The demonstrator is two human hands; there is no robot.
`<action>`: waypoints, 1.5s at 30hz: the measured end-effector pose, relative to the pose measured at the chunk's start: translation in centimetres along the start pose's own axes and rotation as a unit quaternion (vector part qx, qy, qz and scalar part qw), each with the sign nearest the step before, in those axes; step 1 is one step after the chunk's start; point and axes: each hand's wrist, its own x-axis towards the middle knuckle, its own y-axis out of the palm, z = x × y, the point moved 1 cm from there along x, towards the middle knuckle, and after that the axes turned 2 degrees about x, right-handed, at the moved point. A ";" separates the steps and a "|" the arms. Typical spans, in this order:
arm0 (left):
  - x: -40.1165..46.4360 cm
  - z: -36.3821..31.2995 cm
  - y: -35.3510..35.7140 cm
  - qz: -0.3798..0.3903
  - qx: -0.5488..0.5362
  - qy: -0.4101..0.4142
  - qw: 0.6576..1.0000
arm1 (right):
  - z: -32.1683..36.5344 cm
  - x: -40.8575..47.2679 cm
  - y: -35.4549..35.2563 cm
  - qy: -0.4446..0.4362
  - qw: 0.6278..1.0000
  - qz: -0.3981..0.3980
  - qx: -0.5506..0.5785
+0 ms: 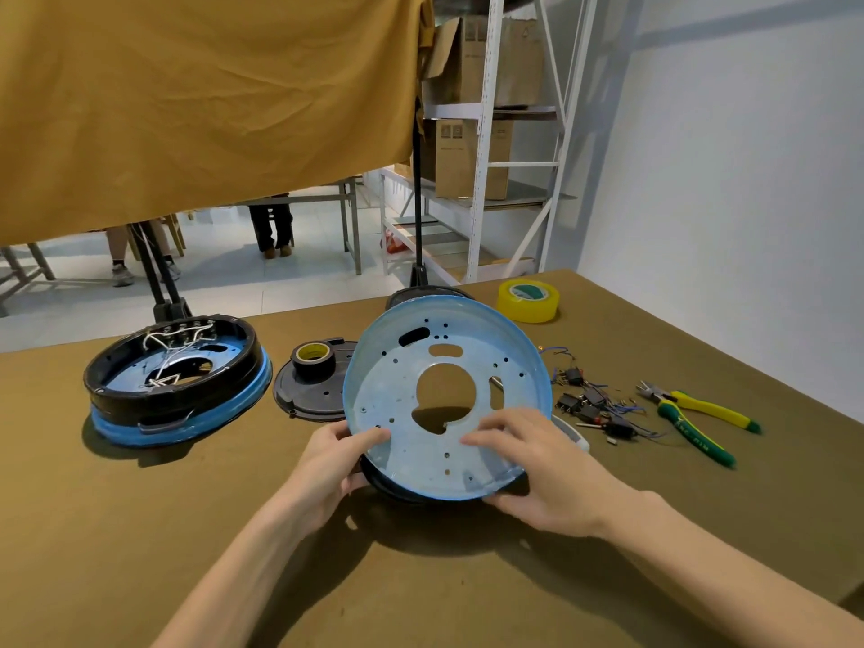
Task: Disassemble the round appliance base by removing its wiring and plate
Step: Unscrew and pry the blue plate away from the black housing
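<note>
You hold one blue round plate (446, 395) tilted up on its near edge at the middle of the table (140, 530), its hollow face turned toward you and its far rim raised. Being round, it has no long axis; the big centre hole sits slightly above the middle. Your left hand (334, 465) grips the plate's lower left rim, thumb curled over the inner face. Your right hand (537, 465) lies with fingers spread and nearly straight across the inner face at the lower right, with the thumb under the rim. A dark ring shows beneath the plate's near edge.

To your left rests one more round base (177, 383), black ring on blue, white wiring (168, 353) still inside. Between them lies one black disc (318, 390) with a roll of black tape (313, 360) on it. One yellow tape roll (527, 300) sits far right. A heap of loose wired parts (596, 409) lies to the right, with one pair of yellow-and-green pliers (692, 416) beyond.
</note>
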 end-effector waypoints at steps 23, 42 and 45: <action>-3.3 0.1 -1.4 0.033 0.018 -0.128 0.991 | 1.2 4.7 -1.6 0.118 0.946 0.210 0.216; -3.5 2.9 1.4 0.263 -0.330 -0.247 0.872 | 0.1 0.2 -0.7 0.166 0.936 0.027 0.310; -3.2 3.0 1.6 0.285 -0.344 -0.237 0.863 | 0.0 0.5 -1.1 0.151 0.933 0.041 0.323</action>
